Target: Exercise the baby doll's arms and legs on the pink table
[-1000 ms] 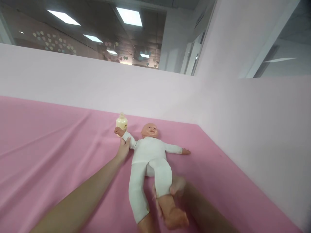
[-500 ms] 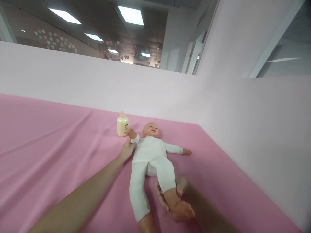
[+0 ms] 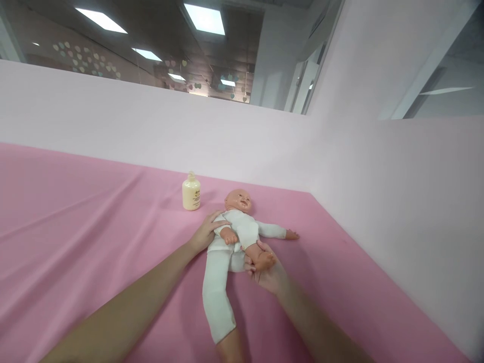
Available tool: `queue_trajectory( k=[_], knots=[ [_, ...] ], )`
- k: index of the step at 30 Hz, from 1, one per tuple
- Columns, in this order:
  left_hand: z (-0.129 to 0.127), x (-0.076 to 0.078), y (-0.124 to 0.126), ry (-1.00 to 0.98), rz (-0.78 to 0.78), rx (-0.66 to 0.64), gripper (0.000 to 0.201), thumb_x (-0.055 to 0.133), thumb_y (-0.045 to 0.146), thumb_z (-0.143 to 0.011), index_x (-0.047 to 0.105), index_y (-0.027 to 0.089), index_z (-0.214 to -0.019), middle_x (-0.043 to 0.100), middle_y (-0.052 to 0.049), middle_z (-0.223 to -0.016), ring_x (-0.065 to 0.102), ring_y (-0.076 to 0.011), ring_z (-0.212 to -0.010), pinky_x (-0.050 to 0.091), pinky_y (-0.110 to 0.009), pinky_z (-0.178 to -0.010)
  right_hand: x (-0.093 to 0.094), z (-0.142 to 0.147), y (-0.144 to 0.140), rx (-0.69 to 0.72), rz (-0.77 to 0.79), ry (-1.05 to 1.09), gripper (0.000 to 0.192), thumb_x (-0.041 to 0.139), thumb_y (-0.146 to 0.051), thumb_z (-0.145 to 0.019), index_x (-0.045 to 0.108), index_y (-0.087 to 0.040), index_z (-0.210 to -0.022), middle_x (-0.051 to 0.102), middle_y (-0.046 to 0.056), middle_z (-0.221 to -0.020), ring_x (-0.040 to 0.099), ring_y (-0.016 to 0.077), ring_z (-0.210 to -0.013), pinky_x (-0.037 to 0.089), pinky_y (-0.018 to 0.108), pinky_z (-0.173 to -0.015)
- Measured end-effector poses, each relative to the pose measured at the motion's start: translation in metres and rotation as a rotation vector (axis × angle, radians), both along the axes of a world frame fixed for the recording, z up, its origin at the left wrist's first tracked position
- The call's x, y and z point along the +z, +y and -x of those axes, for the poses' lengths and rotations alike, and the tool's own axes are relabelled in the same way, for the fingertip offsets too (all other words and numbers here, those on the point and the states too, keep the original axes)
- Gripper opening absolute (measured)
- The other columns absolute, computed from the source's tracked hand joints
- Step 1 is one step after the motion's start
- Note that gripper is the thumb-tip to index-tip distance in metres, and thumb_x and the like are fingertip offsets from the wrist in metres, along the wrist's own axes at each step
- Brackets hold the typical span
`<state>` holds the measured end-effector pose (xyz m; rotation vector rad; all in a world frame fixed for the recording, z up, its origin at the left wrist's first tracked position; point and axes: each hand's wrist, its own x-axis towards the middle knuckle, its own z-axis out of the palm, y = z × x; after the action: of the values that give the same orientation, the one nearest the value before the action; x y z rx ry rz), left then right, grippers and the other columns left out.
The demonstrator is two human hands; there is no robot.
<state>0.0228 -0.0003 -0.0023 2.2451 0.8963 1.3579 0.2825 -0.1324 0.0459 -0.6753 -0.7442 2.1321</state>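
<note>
A baby doll (image 3: 242, 227) in a white suit lies on its back on the pink sheet (image 3: 94, 237). My left hand (image 3: 206, 233) grips the doll's upper arm and folds it across the chest. My right hand (image 3: 264, 272) holds the doll's bare foot, with that leg bent up against the belly. The other leg lies straight toward me. A small cream bottle (image 3: 191, 191) stands upright just left of the doll's head, apart from both hands.
Pale pink padded walls (image 3: 397, 191) close the sheet off at the back and on the right, meeting in a corner behind the doll. Wrinkled pink sheet spreads wide to the left.
My left hand has swung the doll's arm from beside the bottle down across its chest. My right hand has pushed the foot away from me, bending the leg up to the belly.
</note>
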Motion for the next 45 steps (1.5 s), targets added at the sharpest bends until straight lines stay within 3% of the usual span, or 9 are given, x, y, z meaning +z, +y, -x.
queue_trajectory(
  k=[3, 14, 30, 36, 40, 45],
  knots=[
    [0.001, -0.001, 0.001, 0.013, -0.015, 0.004, 0.047, 0.049, 0.013, -0.092, 0.083, 0.030, -0.120, 0.060, -0.009, -0.156, 0.048, -0.0300, -0.149, 0.036, -0.060, -0.130, 0.003, 0.002, -0.003, -0.022, 0.070, 0.014, 0.042, 0.056, -0.055, -0.102, 0.063, -0.017, -0.086, 0.061, 0.000, -0.071, 0.048, 0.0104, -0.056, 0.050, 0.025, -0.061],
    [0.002, -0.004, 0.001, 0.031, -0.080, 0.000, 0.045, 0.047, 0.015, -0.098, 0.083, 0.032, -0.119, 0.062, -0.008, -0.153, 0.050, -0.0291, -0.148, 0.038, -0.057, -0.128, 0.006, 0.003, -0.003, -0.039, 0.098, 0.016, 0.042, 0.057, -0.056, -0.101, 0.063, -0.017, -0.086, 0.059, -0.001, -0.069, 0.046, 0.0100, -0.054, 0.049, 0.025, -0.060],
    [0.004, 0.002, -0.003, 0.039, -0.131, 0.011, 0.040, 0.047, 0.026, -0.105, 0.082, 0.031, -0.122, 0.061, -0.011, -0.154, 0.052, -0.0287, -0.145, 0.042, -0.056, -0.125, 0.002, 0.003, -0.003, 0.007, 0.049, 0.042, 0.046, 0.058, -0.060, -0.100, 0.061, -0.018, -0.083, 0.061, -0.002, -0.070, 0.044, 0.0102, -0.055, 0.050, 0.030, -0.070],
    [0.005, 0.000, -0.006, 0.036, -0.117, 0.028, 0.043, 0.047, 0.018, -0.103, 0.078, 0.032, -0.130, 0.059, -0.011, -0.154, 0.050, -0.0283, -0.148, 0.041, -0.056, -0.126, -0.002, 0.004, -0.001, 0.015, 0.004, 0.055, 0.050, 0.060, -0.061, -0.100, 0.057, -0.018, -0.073, 0.062, -0.001, -0.071, 0.045, 0.0101, -0.055, 0.053, 0.032, -0.075],
    [0.006, 0.003, -0.007, -0.043, -0.049, 0.052, 0.048, 0.048, 0.016, -0.099, 0.071, 0.030, -0.139, 0.059, -0.011, -0.152, 0.054, -0.0266, -0.145, 0.045, -0.052, -0.124, -0.005, 0.004, -0.001, 0.018, -0.010, 0.079, 0.051, 0.062, -0.061, -0.099, 0.057, -0.018, -0.071, 0.063, 0.000, -0.071, 0.043, 0.0103, -0.055, 0.053, 0.034, -0.078],
    [0.006, 0.002, 0.001, -0.244, 0.047, 0.123, 0.037, 0.061, 0.036, -0.097, 0.070, 0.022, -0.130, 0.070, -0.012, -0.134, 0.064, -0.0294, -0.130, 0.047, -0.054, -0.120, -0.004, 0.004, -0.003, 0.021, -0.014, 0.080, 0.053, 0.063, -0.064, -0.097, 0.057, -0.019, -0.069, 0.062, -0.001, -0.069, 0.044, 0.0104, -0.056, 0.052, 0.036, -0.084]
  ],
)
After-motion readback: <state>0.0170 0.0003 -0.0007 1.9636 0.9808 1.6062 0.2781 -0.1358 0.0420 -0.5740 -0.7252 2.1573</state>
